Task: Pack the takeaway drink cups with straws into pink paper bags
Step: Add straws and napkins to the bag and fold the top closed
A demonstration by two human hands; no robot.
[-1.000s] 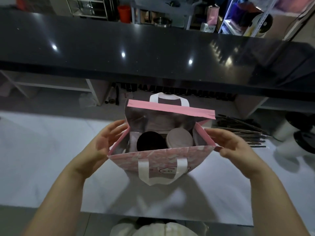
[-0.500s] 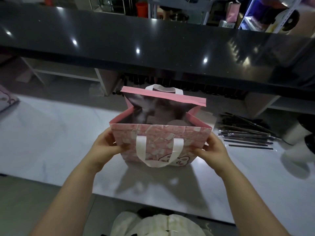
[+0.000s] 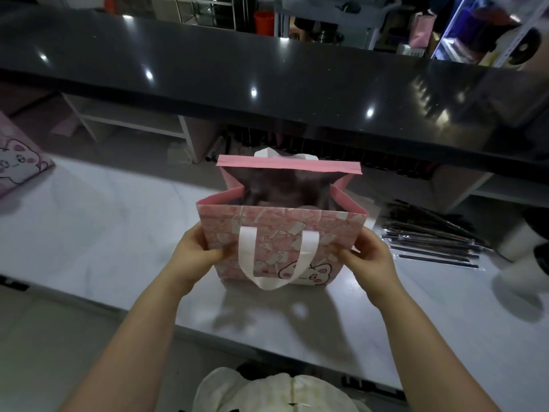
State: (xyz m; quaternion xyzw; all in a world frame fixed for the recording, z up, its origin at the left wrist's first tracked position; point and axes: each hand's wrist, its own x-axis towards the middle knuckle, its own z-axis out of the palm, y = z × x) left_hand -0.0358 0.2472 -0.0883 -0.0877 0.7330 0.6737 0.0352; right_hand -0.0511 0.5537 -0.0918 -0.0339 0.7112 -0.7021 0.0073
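1. The left hand [image 3: 197, 254] is grasping. Its thumb lies on the printed front panel of the pink paper bag [image 3: 282, 230] and its fingers wrap round the bag's near left corner. The forearm reaches straight forward.
2. The right hand [image 3: 367, 257] mirrors it. The thumb presses the front panel and the fingers curl behind the near right corner.
3. The bag stands upright between the two hands on the white desk [image 3: 118, 233]. Its mouth is open and its far wall rises beyond the fingertips. The interior is dim, so its contents cannot be told for certain.
4. Handling, as a judgement: the paper looks thin and light. It is stiff only along its folds and would likely crease or buckle under a hard squeeze. Any drinks inside would put the weight low, so the bag should be kept level.
5. Best hold, as a judgement: the folded corners, as gripped now, suit steadying. The white handle [image 3: 246, 251], which hangs loose between the thumbs, suits lifting.
6. Beyond the right hand lie wrapped black straws [image 3: 430, 239], and further out stand cups [image 3: 517, 242] with dark lids. Well off beyond the left hand sits a second bag [image 3: 17, 162]. A black counter [image 3: 267, 84] runs ahead of both hands.
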